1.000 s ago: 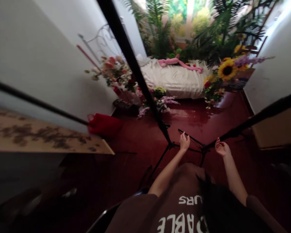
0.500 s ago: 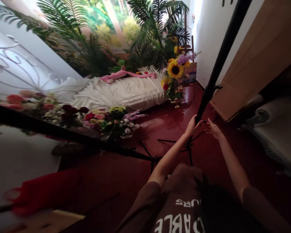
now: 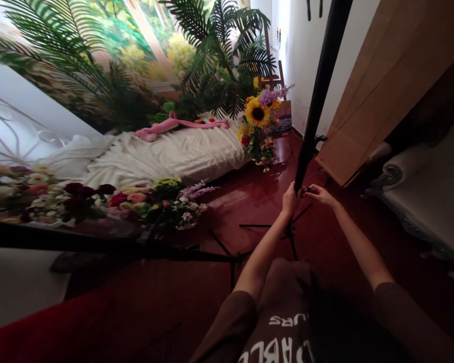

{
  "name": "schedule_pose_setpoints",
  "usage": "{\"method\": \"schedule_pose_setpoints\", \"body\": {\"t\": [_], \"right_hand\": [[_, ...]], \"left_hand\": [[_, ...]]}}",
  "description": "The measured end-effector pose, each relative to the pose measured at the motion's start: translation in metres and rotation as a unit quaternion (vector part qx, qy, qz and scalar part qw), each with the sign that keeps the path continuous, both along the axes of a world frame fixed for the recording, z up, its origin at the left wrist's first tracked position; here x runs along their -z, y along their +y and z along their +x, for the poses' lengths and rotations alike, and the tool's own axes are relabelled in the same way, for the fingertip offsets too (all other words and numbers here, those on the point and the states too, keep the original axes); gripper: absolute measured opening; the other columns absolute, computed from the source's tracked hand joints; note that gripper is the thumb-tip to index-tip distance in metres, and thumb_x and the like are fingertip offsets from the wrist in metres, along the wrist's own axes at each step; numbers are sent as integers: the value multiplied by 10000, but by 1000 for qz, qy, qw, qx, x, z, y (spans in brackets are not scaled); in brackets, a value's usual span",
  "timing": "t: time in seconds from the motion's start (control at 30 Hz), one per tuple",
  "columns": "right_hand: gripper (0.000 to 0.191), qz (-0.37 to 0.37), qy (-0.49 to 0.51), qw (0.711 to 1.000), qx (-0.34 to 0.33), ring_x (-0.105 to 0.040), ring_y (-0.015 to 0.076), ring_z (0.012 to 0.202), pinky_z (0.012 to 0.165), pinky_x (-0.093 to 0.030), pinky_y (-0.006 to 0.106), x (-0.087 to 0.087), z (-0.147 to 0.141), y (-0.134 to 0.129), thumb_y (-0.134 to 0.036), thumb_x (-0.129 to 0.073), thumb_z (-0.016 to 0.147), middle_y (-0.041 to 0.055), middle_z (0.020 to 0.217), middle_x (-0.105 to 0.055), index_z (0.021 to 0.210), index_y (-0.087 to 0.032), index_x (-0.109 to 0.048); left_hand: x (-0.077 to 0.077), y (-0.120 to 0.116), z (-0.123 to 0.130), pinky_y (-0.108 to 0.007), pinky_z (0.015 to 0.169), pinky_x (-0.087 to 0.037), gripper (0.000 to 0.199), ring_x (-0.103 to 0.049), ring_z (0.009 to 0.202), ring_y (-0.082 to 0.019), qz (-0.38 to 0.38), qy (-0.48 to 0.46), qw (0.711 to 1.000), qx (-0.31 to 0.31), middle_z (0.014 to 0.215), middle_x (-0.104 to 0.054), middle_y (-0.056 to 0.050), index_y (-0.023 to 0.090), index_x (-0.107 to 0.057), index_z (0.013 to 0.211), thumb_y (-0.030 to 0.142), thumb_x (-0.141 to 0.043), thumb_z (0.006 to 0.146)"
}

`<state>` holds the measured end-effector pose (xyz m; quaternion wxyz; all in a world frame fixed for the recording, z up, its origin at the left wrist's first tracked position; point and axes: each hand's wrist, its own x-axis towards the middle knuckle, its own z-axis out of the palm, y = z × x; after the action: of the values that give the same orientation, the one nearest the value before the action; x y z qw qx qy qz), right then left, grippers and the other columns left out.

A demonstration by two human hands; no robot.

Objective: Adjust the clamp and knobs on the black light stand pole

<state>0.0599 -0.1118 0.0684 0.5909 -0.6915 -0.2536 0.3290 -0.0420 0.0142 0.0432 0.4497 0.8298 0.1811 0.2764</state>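
A black tripod stand (image 3: 323, 75) rises in front of me, its pole slanting up toward the top of the view and its thin legs spread on the floor. My left hand (image 3: 290, 200) is wrapped round the lower pole. Just right of the pole, my right hand (image 3: 323, 195) pinches a small black knob (image 3: 308, 190) on the stand's side. The fingertips partly cover the knob. A second black stand (image 3: 109, 247) crosses the left side of the view, and its pole looks nearly level from here.
A white-draped bed (image 3: 181, 151) carries a pink plush toy (image 3: 162, 126). Flowers (image 3: 136, 201) line its near side, with sunflowers (image 3: 257, 113) at its corner. A wooden board (image 3: 363, 111) leans at the right wall near a pale sofa (image 3: 431, 176). Red cloth (image 3: 41, 322) lies lower left.
My right hand has moved left to the stand and closed on the knob; before, its fingers were spread apart. My left hand stays on the pole. The view has shifted slightly to the right.
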Motion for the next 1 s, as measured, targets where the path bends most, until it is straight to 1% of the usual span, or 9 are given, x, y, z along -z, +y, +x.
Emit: {"method": "schedule_pose_setpoints", "body": {"t": [0.1,0.2,0.3,0.4,0.53,0.63,0.7,0.83,1.0], "right_hand": [[352,12,-160,987,29,-635,181,791,786,-504,329,6,-1,0,-459,-812,600,20,806,-694,757,-202,-628],[174,-19,-338,938,77,-619,243,961,933,-460,421,10,-12,-2,-397,-695,766,68,919,-698,803,-230,-662],[137,-46,-433,897,76,-589,273,1056,1002,-412,477,4,-26,-6,-320,-635,809,90,1036,-686,914,-237,-665],[371,9,-460,881,111,-595,261,1047,988,-442,474,-25,-36,-5,-308,-651,791,95,1162,-632,1150,-240,-584],[698,140,-450,868,157,-598,235,1073,949,-508,413,-87,-38,18,-430,-689,794,100,1328,-519,1390,-277,-361],[721,148,-439,874,149,-597,239,1109,911,-541,388,-124,-32,44,-544,-643,818,76,1294,-538,1415,-292,-329],[694,143,-438,877,137,-610,241,1105,895,-554,389,-137,-27,57,-592,-578,846,67,1247,-563,1412,-277,-329],[638,132,-446,876,129,-631,239,1085,892,-558,400,-140,-25,66,-604,-499,886,58,1163,-603,1396,-254,-345],[587,84,-444,882,135,-665,229,980,826,-564,363,-115,-31,59,-556,-550,881,53,1062,-647,1356,-254,-384]], "left_hand": [[-1,-2,-1,-280,740,-468,256,-666,871,-200,-1,13,1000,-8,976,-685,-70,217,-554,1128,346,-497,914],[2,-1,0,-280,755,-466,283,-664,874,-195,5,11,1000,-9,987,-685,-71,213,-552,1144,368,-495,915],[7,1,1,-283,764,-465,301,-663,882,-194,10,-2,1000,-9,992,-683,-76,208,-548,1158,375,-489,916],[9,1,2,-282,752,-464,305,-664,862,-194,10,-4,1000,-5,975,-683,-82,201,-550,1160,372,-481,918],[7,0,2,-280,745,-460,315,-661,840,-187,8,-5,1000,-5,970,-683,-86,193,-548,1163,377,-483,916],[5,-1,1,-279,738,-460,318,-655,812,-178,6,-5,1000,-4,959,-688,-86,190,-550,1154,392,-475,919],[4,-1,1,-279,738,-464,325,-651,800,-174,1,-3,1000,-4,961,-692,-87,189,-548,1156,401,-473,921],[3,0,1,-304,765,-481,376,-661,860,-194,-8,9,1000,6,1054,-684,-115,184,-509,1227,398,-482,919],[5,3,1,-346,812,-503,633,-669,980,-240,-29,12,999,28,1217,-629,-147,199,-322,1404,469,-547,877]]}}
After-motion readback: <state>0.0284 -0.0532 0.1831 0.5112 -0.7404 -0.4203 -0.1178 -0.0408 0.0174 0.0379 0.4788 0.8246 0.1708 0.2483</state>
